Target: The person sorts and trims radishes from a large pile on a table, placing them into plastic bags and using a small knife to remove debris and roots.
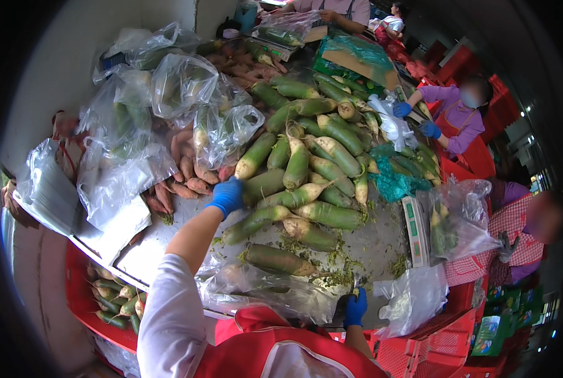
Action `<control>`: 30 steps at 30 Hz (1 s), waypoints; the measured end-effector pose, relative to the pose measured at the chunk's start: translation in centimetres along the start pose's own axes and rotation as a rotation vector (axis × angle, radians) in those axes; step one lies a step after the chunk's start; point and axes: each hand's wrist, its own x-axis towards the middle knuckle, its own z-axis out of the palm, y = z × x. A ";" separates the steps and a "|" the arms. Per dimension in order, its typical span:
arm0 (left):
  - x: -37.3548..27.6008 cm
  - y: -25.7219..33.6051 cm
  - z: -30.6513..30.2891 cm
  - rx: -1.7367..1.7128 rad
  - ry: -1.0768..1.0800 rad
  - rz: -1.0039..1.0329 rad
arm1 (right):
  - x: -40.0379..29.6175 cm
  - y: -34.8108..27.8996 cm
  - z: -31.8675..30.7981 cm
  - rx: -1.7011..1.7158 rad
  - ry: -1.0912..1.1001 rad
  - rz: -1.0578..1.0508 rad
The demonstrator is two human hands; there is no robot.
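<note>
A pile of green radishes [305, 208] lies on a metal table [385, 231] before me. My left hand [228, 195], in a blue glove, reaches to the pile's left side and rests against the end of a thick radish [264, 185]; whether its fingers grip it is hard to tell. My right hand [355, 308], also gloved in blue, is low at the near edge, closed on a small metal-bladed tool [356, 283] whose kind is unclear. One radish [279, 260] lies apart, just above a clear plastic bag [262, 287]. Leaf scraps [340, 262] are scattered between.
Sweet potatoes [187, 175] and bagged radishes [184, 87] cover the left. A weighing scale [414, 231] stands at right, another [281, 51] at the back. Co-workers [461, 113] stand along the right and far sides. Red crates [432, 345] and a red tub [80, 302] flank me.
</note>
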 end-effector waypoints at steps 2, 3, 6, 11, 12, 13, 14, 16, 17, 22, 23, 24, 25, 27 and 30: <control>0.2 -2.1 -0.7 -0.154 -0.338 0.082 | 0.1 -0.8 -0.4 0.008 -0.041 0.033; 0.1 -2.8 -1.0 -0.234 -0.508 0.119 | 0.2 -1.2 -0.6 0.011 -0.065 0.047; -3.7 -4.5 0.0 -1.098 -0.697 -0.134 | 0.1 -0.8 -0.5 0.013 -0.074 0.021; -10.0 -5.1 0.8 -1.904 -0.662 -0.319 | -0.1 -1.0 -0.4 0.047 -0.043 0.043; -11.0 -4.9 0.6 -1.859 -0.602 -0.255 | -0.1 -1.3 -0.5 0.055 -0.049 0.049; -11.8 -4.8 0.4 -1.809 -0.547 -0.189 | -0.1 -1.5 -0.5 0.048 -0.037 0.025; -12.4 -4.6 0.1 -1.854 -0.540 -0.180 | -0.1 -1.6 -0.5 0.041 -0.023 0.002; -13.3 -3.3 -2.8 -1.875 -0.567 -0.077 | 0.0 -0.8 -0.4 0.088 -0.037 0.009; -13.5 -3.0 -3.6 -1.875 -0.586 -0.026 | 0.0 0.4 -0.2 0.142 -0.066 0.039; -14.6 -1.2 -6.5 -1.831 -0.456 0.168 | 0.9 1.0 -0.7 0.334 -0.066 0.147; -14.9 -0.8 -7.5 -1.818 -0.455 0.181 | 1.3 0.0 -0.9 0.518 -0.079 0.260; -15.1 -0.2 -8.6 -1.768 -0.438 0.171 | 1.7 -1.4 -1.5 0.702 -0.085 0.370; -15.3 0.3 -9.3 -1.716 -0.414 0.190 | 2.2 -4.1 -2.6 0.729 -0.111 0.397; -15.5 1.0 -10.5 -1.602 -0.375 0.234 | 2.8 -10.0 -4.5 0.794 -0.154 0.456; -15.4 2.6 -11.7 -1.512 -0.411 0.273 | 3.7 -13.4 -5.0 0.903 -0.206 0.343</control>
